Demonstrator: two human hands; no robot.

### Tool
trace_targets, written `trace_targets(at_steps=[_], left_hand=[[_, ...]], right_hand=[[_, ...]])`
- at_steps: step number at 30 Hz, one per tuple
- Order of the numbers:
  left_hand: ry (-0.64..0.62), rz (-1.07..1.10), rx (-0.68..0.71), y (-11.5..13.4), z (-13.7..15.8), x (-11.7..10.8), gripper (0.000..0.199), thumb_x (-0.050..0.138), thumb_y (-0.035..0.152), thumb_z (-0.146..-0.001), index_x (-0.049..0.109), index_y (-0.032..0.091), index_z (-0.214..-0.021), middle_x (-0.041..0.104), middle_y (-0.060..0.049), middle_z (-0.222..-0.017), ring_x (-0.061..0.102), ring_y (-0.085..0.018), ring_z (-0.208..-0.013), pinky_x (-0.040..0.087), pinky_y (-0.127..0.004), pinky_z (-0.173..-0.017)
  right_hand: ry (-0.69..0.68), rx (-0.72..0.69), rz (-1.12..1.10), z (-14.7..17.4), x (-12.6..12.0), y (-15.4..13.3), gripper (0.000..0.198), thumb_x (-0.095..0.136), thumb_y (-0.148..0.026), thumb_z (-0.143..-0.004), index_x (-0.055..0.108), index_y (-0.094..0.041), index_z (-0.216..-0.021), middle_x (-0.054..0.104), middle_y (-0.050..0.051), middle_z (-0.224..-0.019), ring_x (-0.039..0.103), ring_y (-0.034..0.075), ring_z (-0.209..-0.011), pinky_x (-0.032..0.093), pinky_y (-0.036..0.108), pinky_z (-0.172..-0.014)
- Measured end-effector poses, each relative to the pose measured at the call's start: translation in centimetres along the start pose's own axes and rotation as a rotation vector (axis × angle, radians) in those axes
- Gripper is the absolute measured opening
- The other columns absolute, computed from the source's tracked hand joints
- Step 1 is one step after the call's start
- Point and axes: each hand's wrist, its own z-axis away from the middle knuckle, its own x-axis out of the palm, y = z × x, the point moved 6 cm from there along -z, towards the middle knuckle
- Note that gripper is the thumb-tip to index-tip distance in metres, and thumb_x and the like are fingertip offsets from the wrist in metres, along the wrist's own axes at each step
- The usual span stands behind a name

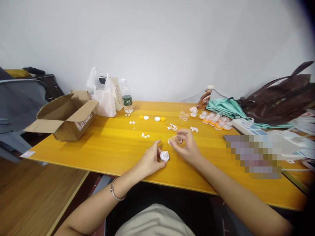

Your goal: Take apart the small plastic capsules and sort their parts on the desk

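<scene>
My left hand [151, 158] is closed around the rim of a white round part [164, 156] with a raised centre, low over the near part of the table. To its right and slightly higher, my right hand [185, 147] pinches a clear plastic cover [175, 140] between thumb and fingers; motion blurs its outline. The two pieces are apart. Beyond my hands lie several small white discs [145, 136], flat white cut-out pieces [173, 127] and another white cut-out piece [194, 129]. Clear rings [185, 116] rest farther back.
An open cardboard box [71, 113] stands at left, by a white plastic bag [104, 98] and a water bottle [127, 98]. White and yellow discs [157, 119] lie mid-table. At right are clear-topped orange-and-white assemblies [216, 120], a brown bottle [205, 98], a teal cloth [225, 107] and a brown bag [278, 95].
</scene>
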Motion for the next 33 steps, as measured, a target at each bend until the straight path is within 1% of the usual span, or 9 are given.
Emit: trace_targets(at_steps=[2, 6, 8, 12, 15, 21, 26, 30, 33], left_hand=[[0.0, -0.012, 0.0, -0.1, 0.0, 0.0, 0.068, 0.062, 0.019, -0.065, 0.03, 0.017, -0.126, 0.056, -0.001, -0.085, 0.055, -0.014, -0.076, 0.044, -0.028, -0.076], [0.004, -0.024, 0.012, -0.3, 0.1, 0.1, 0.07, 0.062, 0.019, -0.066, 0.029, 0.018, -0.127, 0.055, -0.001, -0.086, 0.053, -0.014, -0.077, 0.044, -0.028, -0.075], [0.009, -0.025, 0.026, -0.4, 0.1, 0.1, 0.071, 0.062, 0.019, -0.066, 0.028, 0.018, -0.127, 0.055, -0.001, -0.086, 0.053, -0.014, -0.077, 0.043, -0.028, -0.076], [0.015, -0.021, 0.034, -0.6, 0.1, 0.2, 0.072, 0.064, 0.02, -0.065, 0.028, 0.019, -0.128, 0.055, -0.002, -0.087, 0.053, -0.015, -0.08, 0.043, -0.03, -0.078], [0.015, -0.026, 0.036, -0.7, 0.1, 0.2, 0.072, 0.063, 0.02, -0.066, 0.027, 0.019, -0.129, 0.055, -0.002, -0.088, 0.053, -0.016, -0.081, 0.043, -0.031, -0.079], [0.006, -0.047, 0.036, -0.6, 0.1, 0.2, 0.07, 0.063, 0.021, -0.067, 0.029, 0.019, -0.128, 0.056, -0.003, -0.089, 0.053, -0.016, -0.081, 0.043, -0.031, -0.079], [0.009, -0.005, 0.047, -0.5, 0.1, 0.2, 0.07, 0.064, 0.019, -0.067, 0.029, 0.02, -0.128, 0.056, -0.003, -0.089, 0.054, -0.016, -0.081, 0.044, -0.032, -0.08], [-0.017, 0.05, 0.067, -0.1, 0.1, 0.3, 0.067, 0.062, 0.015, -0.069, 0.029, 0.02, -0.127, 0.059, -0.005, -0.094, 0.056, -0.017, -0.086, 0.045, -0.033, -0.083], [-0.035, 0.082, 0.069, -0.1, 0.1, 0.4, 0.064, 0.061, 0.015, -0.071, 0.03, 0.019, -0.126, 0.059, -0.007, -0.098, 0.057, -0.017, -0.089, 0.045, -0.035, -0.085]], right_hand=[[0.12, 0.052, -0.023, -1.7, -2.1, 2.1, 0.036, 0.054, -0.039, -0.078, 0.035, -0.021, -0.103, 0.059, 0.002, -0.077, 0.055, 0.015, -0.068, 0.043, 0.029, -0.064], [0.144, 0.219, 0.077, -6.4, -5.3, 8.8, 0.036, 0.057, -0.043, -0.074, 0.044, -0.019, -0.098, 0.06, 0.004, -0.08, 0.056, 0.016, -0.068, 0.043, 0.03, -0.065], [0.126, 0.299, 0.237, -8.3, -5.9, 12.0, 0.034, 0.061, -0.038, -0.07, 0.052, -0.016, -0.094, 0.059, 0.006, -0.082, 0.055, 0.018, -0.073, 0.043, 0.033, -0.069], [0.061, 0.279, 0.578, -10.1, -4.5, 14.7, 0.031, 0.065, -0.034, -0.065, 0.063, -0.019, -0.092, 0.053, 0.01, -0.1, 0.046, 0.027, -0.099, 0.036, 0.042, -0.083], [0.059, 0.27, 0.687, -10.1, -2.9, 15.2, 0.029, 0.064, -0.037, -0.067, 0.064, -0.025, -0.093, 0.048, 0.009, -0.111, 0.038, 0.03, -0.109, 0.029, 0.046, -0.088], [0.123, 0.278, 0.707, -10.4, -2.7, 15.4, 0.032, 0.063, -0.039, -0.068, 0.064, -0.025, -0.097, 0.045, 0.01, -0.117, 0.032, 0.031, -0.114, 0.024, 0.049, -0.09], [0.19, 0.239, 0.504, -9.1, -3.2, 12.0, 0.045, 0.057, -0.045, -0.072, 0.058, -0.02, -0.109, 0.052, 0.013, -0.114, 0.042, 0.031, -0.11, 0.029, 0.05, -0.092], [-0.161, 0.146, 0.134, -2.8, -0.5, 7.1, 0.046, 0.045, -0.049, -0.081, 0.05, -0.022, -0.118, 0.056, 0.009, -0.118, 0.051, 0.023, -0.109, 0.039, 0.04, -0.092], [-0.428, 0.12, 0.088, 2.7, 1.4, 3.9, 0.056, 0.049, -0.05, -0.08, 0.041, -0.023, -0.129, 0.046, 0.009, -0.132, 0.042, 0.023, -0.121, 0.032, 0.043, -0.101]])
